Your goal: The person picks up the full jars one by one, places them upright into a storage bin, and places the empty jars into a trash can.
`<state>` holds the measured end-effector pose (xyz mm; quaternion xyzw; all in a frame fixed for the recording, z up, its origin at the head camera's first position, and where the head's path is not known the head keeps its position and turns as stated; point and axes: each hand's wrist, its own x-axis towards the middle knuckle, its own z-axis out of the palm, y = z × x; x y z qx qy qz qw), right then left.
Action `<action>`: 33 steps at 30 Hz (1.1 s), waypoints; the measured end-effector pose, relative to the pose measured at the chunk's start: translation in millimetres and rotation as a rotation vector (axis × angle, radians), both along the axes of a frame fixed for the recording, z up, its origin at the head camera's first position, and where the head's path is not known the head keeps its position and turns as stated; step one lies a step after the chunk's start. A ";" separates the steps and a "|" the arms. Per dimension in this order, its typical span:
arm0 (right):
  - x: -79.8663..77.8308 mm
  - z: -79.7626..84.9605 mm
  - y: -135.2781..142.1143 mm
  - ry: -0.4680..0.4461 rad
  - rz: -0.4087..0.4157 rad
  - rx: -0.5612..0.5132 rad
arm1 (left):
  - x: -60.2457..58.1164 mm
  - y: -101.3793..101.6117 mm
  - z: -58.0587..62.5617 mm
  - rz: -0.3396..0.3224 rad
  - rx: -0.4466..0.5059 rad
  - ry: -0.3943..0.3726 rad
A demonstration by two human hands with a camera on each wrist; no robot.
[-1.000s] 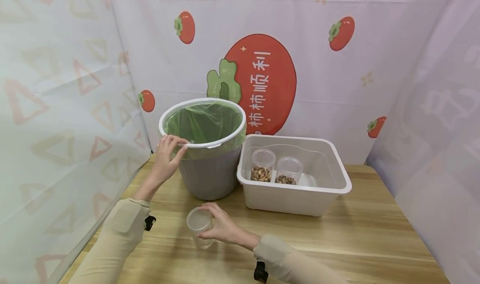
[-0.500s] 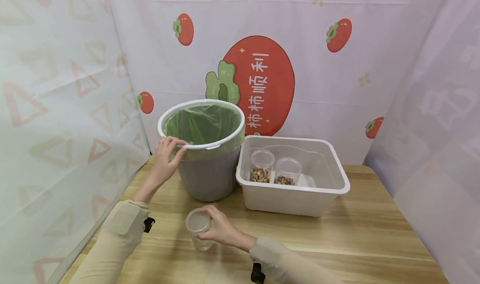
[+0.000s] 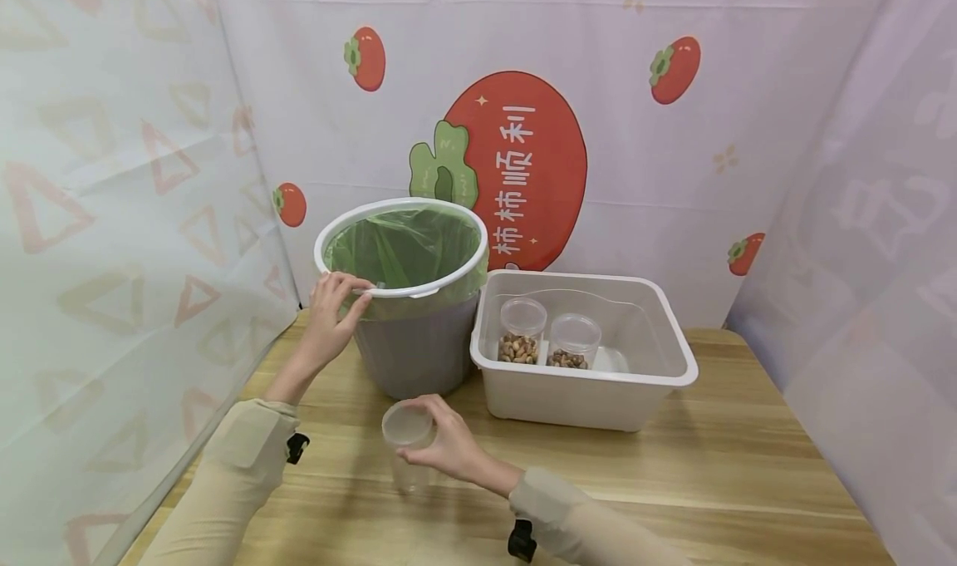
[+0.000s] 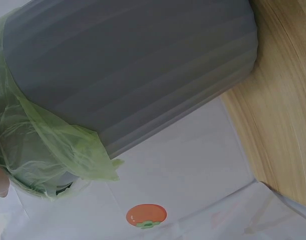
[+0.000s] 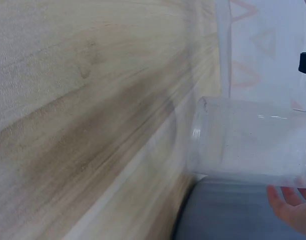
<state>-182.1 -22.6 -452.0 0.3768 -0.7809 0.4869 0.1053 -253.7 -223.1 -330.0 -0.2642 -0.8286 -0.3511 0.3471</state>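
In the head view my left hand [image 3: 334, 312] grips the near-left rim of a grey trash can [image 3: 419, 350]. The can has a white rim ring and a green plastic liner [image 3: 404, 242] folded over its edge. In front of the can, my right hand [image 3: 452, 450] holds a clear, round plastic jar [image 3: 409, 458] near its top, thumb on the near side and fingers on the far side. The jar is upright and looks empty. In the right wrist view the jar's base [image 5: 198, 135] appears slightly above the wooden table.
Right of the can stands a white plastic tub [image 3: 568, 400]. Inside it are two clear jars, one with nuts [image 3: 519, 347] and a shorter one with darker nuts [image 3: 570, 358]. Wooden tabletop [image 3: 718, 483] runs in front, and printed cloth [image 3: 620, 175] hangs behind and at both sides.
My right hand has moved the clear jar slightly up and to the right over the last half second. The left hand stays on the can's rim.
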 end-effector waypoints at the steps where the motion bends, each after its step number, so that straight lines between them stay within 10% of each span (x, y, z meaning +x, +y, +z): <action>1: -0.5 1.7 1.4 0.010 -0.009 -0.004 | 0.2 0.1 0.0 0.001 0.001 -0.001; 14: -14.7 44.2 24.5 0.106 -0.089 -0.114 | 0.8 -0.2 0.7 0.015 -0.007 0.011; 33: -22.1 164.5 60.7 0.014 -0.230 -0.269 | 1.4 0.3 1.6 -0.002 -0.005 0.009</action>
